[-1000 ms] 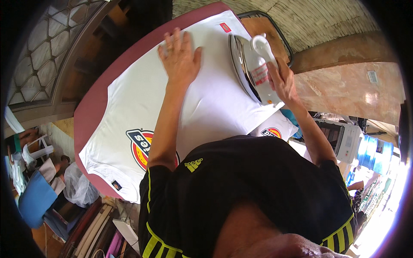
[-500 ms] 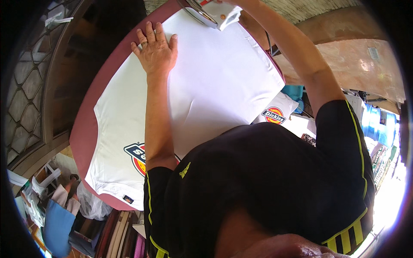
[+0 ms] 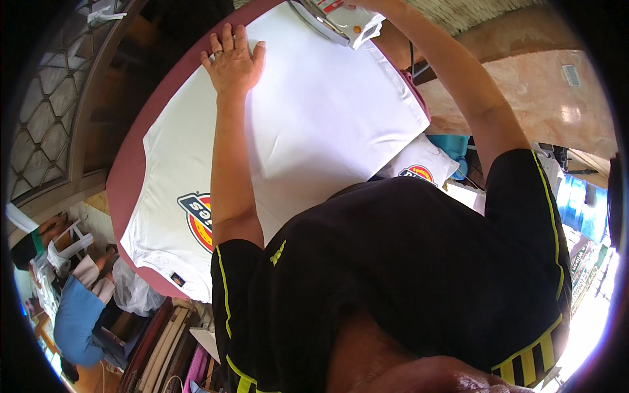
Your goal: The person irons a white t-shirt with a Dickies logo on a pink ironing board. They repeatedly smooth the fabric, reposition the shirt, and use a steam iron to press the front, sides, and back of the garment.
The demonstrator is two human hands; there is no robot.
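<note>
A white T-shirt point(image 3: 327, 98) with a round red, yellow and dark printed emblem lies spread over a maroon padded ironing board point(image 3: 128, 173). My left hand point(image 3: 232, 65) rests flat on the shirt near its far left edge, fingers spread, with a ring on one finger. At the top edge of the view, my right hand point(image 3: 357, 2) is on a clothes iron point(image 3: 354, 23), which sits on the far end of the shirt. Most of that hand and the iron's handle are cut off. My left forearm covers part of the emblem.
Another white shirt point(image 3: 426, 164) with a similar emblem lies right of the board. A metal lattice door point(image 3: 39, 124) stands at the left. A person in blue point(image 3: 82, 321) is at the lower left, near a clear plastic bag point(image 3: 134, 291). Blue water jugs point(image 3: 583, 206) stand far right.
The iron has slid a little to the right across the far end of the shirt. My left hand stays flat on the cloth. The whole view has shifted slightly.
</note>
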